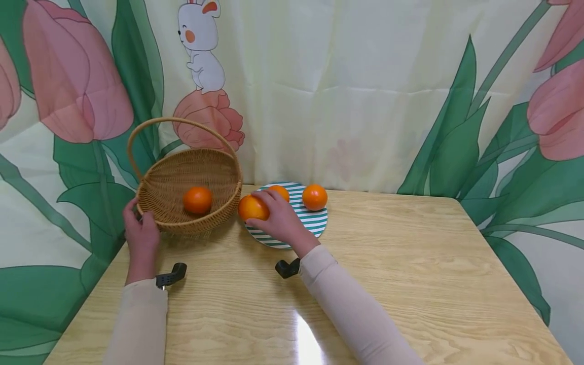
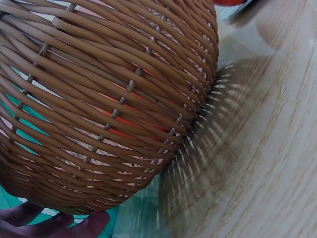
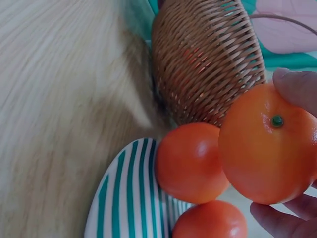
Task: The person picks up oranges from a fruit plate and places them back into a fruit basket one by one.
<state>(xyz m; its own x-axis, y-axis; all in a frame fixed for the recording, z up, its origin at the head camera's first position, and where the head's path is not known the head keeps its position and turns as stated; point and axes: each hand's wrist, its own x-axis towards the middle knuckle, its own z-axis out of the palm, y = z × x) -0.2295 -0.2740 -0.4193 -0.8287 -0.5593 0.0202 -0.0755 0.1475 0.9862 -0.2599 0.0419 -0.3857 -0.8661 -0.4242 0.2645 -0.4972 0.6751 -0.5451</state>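
My left hand point(image 1: 142, 241) holds the left rim of a brown wicker basket point(image 1: 191, 165) with a tall arched handle. One orange point(image 1: 197, 200) lies inside; its colour shows through the weave in the left wrist view, where my fingertips point(image 2: 94, 224) are at the basket's edge. Close to the basket's right side, my right hand point(image 1: 285, 218) grips another orange point(image 1: 252, 208), thumb and fingers around it; its green stem spot faces the right wrist camera. Below it, a green-and-white striped plate point(image 3: 124, 193) bears two more oranges, one nearer the basket point(image 3: 190, 162) and one beside it point(image 3: 210, 223).
A light wooden table point(image 1: 410, 284) carries everything. Behind it hangs a curtain point(image 1: 356, 101) printed with tulips and a rabbit, close to the basket and plate. Black wrist-camera mounts point(image 1: 287, 268) stick out from both wrists.
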